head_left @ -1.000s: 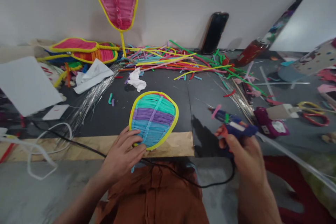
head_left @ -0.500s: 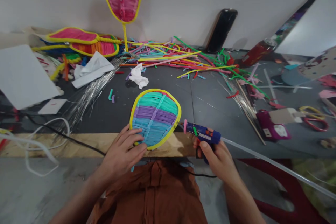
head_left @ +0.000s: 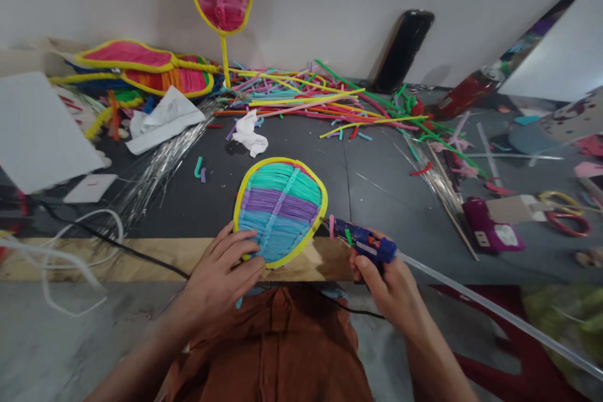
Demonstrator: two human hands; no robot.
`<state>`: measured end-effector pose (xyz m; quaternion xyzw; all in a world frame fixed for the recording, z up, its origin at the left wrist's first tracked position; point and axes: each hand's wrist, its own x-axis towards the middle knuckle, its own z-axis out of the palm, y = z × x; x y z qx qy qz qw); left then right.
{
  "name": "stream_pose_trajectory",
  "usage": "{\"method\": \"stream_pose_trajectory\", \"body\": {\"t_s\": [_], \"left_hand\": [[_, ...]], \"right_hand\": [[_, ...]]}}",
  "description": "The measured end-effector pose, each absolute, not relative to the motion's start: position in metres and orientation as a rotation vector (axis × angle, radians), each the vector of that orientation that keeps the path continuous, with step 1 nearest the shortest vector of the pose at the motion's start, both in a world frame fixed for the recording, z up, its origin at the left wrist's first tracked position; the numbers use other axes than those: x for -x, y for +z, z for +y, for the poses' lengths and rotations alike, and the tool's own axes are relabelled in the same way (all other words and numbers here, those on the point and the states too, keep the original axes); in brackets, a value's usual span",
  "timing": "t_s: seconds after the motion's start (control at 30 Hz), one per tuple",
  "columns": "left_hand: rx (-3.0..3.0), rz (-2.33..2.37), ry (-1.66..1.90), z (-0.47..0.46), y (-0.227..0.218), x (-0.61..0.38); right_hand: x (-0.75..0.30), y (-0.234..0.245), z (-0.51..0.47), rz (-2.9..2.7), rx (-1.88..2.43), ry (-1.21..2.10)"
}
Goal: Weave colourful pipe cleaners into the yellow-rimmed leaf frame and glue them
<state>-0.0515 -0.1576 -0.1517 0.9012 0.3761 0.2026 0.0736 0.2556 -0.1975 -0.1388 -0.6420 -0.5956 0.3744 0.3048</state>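
A leaf-shaped pipe-cleaner panel [head_left: 279,210], teal, purple and blue with a yellow rim, lies at the table's front edge. My left hand [head_left: 221,279] rests on its lower left rim, fingers spread and pressing it down. My right hand [head_left: 389,286] is closed round a blue glue gun [head_left: 365,244]. The gun's nozzle points left and sits at the panel's right rim. A long clear glue stick [head_left: 494,314] trails out of the gun to the right.
Loose coloured pipe cleaners [head_left: 320,100] are heaped at the back of the dark table [head_left: 377,195]. More pink and yellow panels [head_left: 136,69] lie at the back left. A black phone [head_left: 404,50] leans on the wall. Scissors [head_left: 563,213] and a purple tool [head_left: 490,226] lie right. A black cable [head_left: 117,245] crosses the front edge.
My right hand has brought the glue gun from the right over to the panel's right rim. My left hand has stayed on the panel.
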Motion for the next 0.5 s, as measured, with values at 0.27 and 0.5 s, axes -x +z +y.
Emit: {"method": "stream_pose_trajectory", "body": {"t_s": [0.27, 0.5], "left_hand": [[-2.687, 1.128, 0.655, -0.1574, -0.1481, 0.0484], [-2.699, 1.125, 0.616, -0.1574, -0.1495, 0.05]], "right_hand": [[-0.2577, -0.1393, -0.1989, -1.674, 1.707, 0.867], [-0.2561, -0.1455, -0.2, -1.669, 1.743, 0.807]]}}
